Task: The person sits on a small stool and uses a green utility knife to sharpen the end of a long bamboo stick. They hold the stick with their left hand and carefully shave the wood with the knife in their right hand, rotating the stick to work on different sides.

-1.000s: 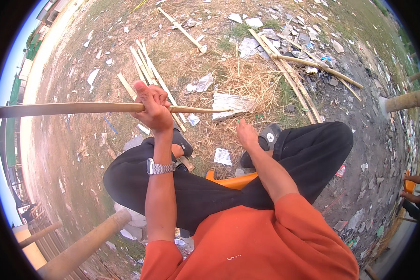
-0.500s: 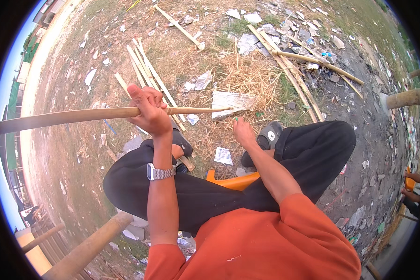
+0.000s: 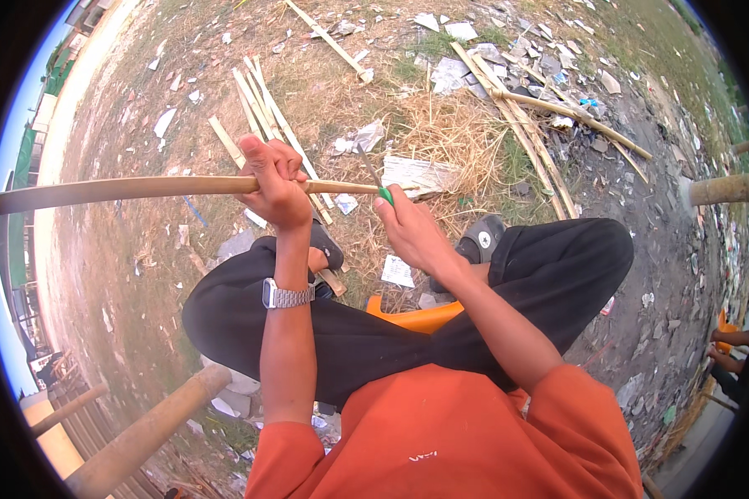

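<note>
Left hand (image 3: 276, 185) is wrapped tight around the long bamboo pole (image 3: 125, 190), held level over the littered ground. Right hand (image 3: 412, 233) grips a green-handled knife (image 3: 374, 179) at the pole's thin end. I'd worry the blade skids off toward those left fingers.

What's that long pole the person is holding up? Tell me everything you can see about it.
The long pole looks like a pale yellow-tan bamboo cane, smooth and slightly bowed. It lies roughly level, running from the picture's left rim, where it is thickest, tapering to a thin tip near the middle. The left hand is wrapped around it in a fist. At the thin end, the right hand holds a green-handled tool whose blade meets or crosses the pole. It hangs above dry, littered ground.
</note>
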Available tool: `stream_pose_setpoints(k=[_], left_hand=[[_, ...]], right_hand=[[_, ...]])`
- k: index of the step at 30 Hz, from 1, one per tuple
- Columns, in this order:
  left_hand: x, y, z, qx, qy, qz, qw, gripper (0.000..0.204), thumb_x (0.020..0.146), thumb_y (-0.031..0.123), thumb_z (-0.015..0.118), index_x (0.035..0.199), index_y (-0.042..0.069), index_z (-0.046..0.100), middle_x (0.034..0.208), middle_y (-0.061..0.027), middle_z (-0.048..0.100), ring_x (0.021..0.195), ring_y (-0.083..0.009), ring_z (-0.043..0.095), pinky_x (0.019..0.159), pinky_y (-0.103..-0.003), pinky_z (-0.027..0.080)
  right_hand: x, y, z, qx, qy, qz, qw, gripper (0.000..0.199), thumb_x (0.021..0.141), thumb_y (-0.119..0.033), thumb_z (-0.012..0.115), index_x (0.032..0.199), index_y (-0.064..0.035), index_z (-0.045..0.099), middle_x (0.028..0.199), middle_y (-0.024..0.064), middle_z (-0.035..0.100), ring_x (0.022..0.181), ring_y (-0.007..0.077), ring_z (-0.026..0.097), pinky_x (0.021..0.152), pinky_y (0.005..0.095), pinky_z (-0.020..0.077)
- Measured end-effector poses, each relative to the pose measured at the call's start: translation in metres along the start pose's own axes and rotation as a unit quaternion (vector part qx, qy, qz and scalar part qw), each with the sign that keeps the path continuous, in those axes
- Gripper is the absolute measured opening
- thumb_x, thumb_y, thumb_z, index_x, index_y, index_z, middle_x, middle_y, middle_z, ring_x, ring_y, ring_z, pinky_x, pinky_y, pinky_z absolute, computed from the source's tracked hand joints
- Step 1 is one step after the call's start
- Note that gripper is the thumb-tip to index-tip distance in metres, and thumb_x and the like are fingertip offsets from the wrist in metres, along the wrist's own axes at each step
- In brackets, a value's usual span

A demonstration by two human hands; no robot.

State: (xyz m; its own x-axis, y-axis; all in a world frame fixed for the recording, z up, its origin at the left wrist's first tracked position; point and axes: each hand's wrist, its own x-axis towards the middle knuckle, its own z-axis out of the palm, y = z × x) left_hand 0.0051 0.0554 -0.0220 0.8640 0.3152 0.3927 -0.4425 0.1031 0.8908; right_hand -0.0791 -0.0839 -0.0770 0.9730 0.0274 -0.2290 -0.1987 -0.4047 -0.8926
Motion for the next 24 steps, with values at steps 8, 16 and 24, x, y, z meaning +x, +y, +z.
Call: stream_pose_setpoints(k=[8,16,24], left_hand=[[-0.007,0.003,0.001,-0.059,-0.137,0.040,0.988,0.059,0.098,0.040,0.044,0.050,0.008,0.031,0.044,-0.0047,0.038,0.039,-0.0096,0.035,0.036,-0.021,0.026],[-0.012,0.001,0.000,-0.046,-0.106,0.050,0.992,0.059,0.098,0.040,0.044,0.050,0.009,0.030,0.043,-0.0040,0.037,0.039,-0.0088,0.033,0.036,-0.021,0.025],[-0.012,0.006,0.008,-0.018,-0.040,0.040,0.998,0.059,0.098,0.041,0.045,0.050,0.009,0.031,0.044,-0.0044,0.038,0.039,-0.0075,0.034,0.034,-0.020,0.024]], right_hand=[[-0.039,-0.023,0.026,-0.103,0.068,-0.027,0.992,0.018,0.095,-0.018,0.047,0.095,-0.0007,0.044,0.057,0.0259,0.053,0.056,0.0461,0.055,0.054,0.0536,0.0426],[-0.039,-0.010,0.039,-0.112,0.089,-0.026,0.989,0.022,0.095,-0.023,0.044,0.095,-0.0010,0.041,0.061,0.0283,0.056,0.063,0.0486,0.058,0.058,0.0564,0.0453],[-0.030,-0.004,0.047,-0.045,0.131,-0.071,0.988,0.020,0.095,-0.019,0.045,0.097,0.0004,0.044,0.057,0.0254,0.055,0.057,0.0453,0.055,0.055,0.0533,0.0432]])
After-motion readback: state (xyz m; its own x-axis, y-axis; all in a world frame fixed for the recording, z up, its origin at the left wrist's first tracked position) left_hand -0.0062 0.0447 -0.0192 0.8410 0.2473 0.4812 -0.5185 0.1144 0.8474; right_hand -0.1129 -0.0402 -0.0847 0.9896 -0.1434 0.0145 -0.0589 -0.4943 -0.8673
